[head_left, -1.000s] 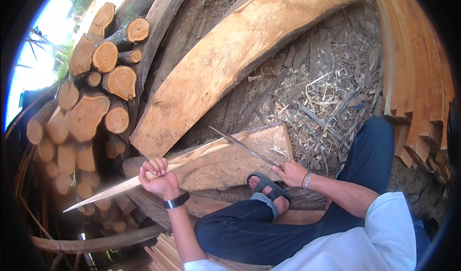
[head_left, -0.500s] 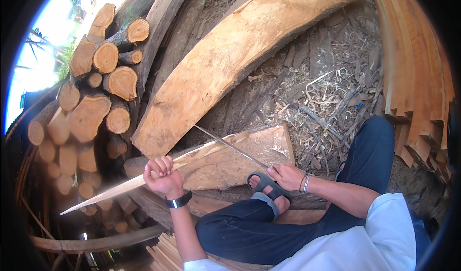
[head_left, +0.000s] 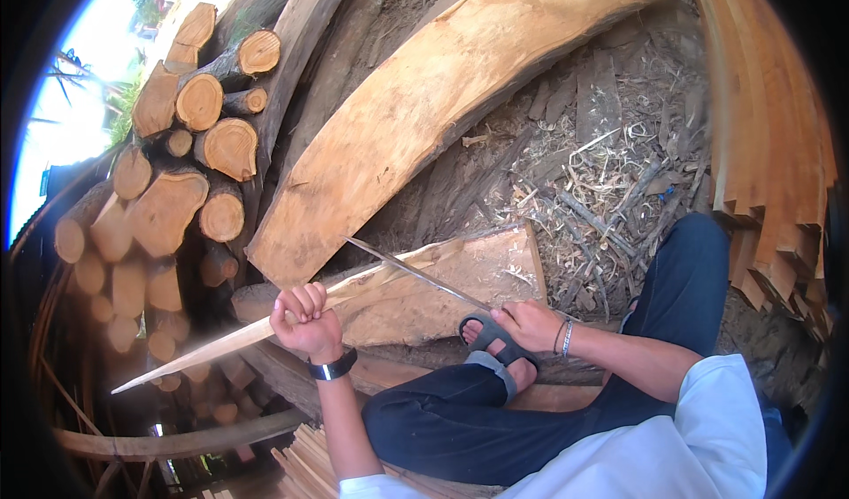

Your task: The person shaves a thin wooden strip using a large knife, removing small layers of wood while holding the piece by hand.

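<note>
My left hand [head_left: 307, 322] is wrapped round a long pale wooden stake [head_left: 199, 354], palm side up. One end of the stake tapers to a point at the lower left; past my fist, the rest slants up to the right along a thick slab of wood [head_left: 460, 291]. In my right hand [head_left: 529, 325] is a machete [head_left: 416, 271] with a long narrow metal blade, its handle hidden in my closed fingers. The blade points up and left, crossing over the stake. Whether its edge touches the wood I cannot tell.
A large curved plank [head_left: 416, 110] lies beyond the slab. Cut logs [head_left: 228, 148] are stacked at the left, and long sawn boards [head_left: 765, 101] at the right. Shavings and sticks [head_left: 610, 198] litter the ground. My sandalled foot [head_left: 498, 340] is close to the slab and blade.
The machete's tip has shifted a little left and down across the stake. My left hand keeps its grip, with the stake almost still. The whole view has moved slightly.
</note>
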`<state>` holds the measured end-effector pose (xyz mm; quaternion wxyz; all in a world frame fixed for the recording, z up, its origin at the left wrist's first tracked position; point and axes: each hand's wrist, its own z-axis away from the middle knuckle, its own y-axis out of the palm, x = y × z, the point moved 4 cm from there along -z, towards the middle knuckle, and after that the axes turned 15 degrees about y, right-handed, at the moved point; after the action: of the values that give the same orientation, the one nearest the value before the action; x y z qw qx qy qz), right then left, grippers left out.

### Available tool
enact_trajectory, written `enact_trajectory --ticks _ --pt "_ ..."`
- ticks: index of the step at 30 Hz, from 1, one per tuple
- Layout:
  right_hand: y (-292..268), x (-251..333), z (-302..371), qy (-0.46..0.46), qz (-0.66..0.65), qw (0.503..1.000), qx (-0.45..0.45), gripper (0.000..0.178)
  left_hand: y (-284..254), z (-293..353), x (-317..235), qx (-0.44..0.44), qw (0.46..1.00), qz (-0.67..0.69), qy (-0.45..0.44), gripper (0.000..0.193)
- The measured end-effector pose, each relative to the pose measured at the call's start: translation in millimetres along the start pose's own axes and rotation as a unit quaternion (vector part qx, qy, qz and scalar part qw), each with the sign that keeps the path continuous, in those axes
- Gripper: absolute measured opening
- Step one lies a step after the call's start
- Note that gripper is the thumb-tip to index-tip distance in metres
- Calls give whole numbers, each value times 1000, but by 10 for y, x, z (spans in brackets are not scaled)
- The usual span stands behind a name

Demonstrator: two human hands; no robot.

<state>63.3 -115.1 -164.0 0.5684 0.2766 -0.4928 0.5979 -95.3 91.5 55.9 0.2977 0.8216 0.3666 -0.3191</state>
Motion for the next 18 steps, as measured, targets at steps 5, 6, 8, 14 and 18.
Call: enact_trajectory --ticks 5,6,8,14,18 --pt "30 -108 -49 35 12 999 2 56 -33 14 -11 -6 1000 9 -2 40" --pt "29 -76 -40 34 14 999 -1 56 -36 16 -17 -10 1000 7 -1 40" --pt "21 -30 -7 23 21 999 -4 56 -25 18 -15 -15 1000 0 -3 40" --pt "-21 274 175 -24 20 999 29 53 2 8 -14 -23 1000 -10 1 40" --pt "-37 141 77 6 21 1000 5 56 21 19 -9 -16 1000 -10 -1 40"
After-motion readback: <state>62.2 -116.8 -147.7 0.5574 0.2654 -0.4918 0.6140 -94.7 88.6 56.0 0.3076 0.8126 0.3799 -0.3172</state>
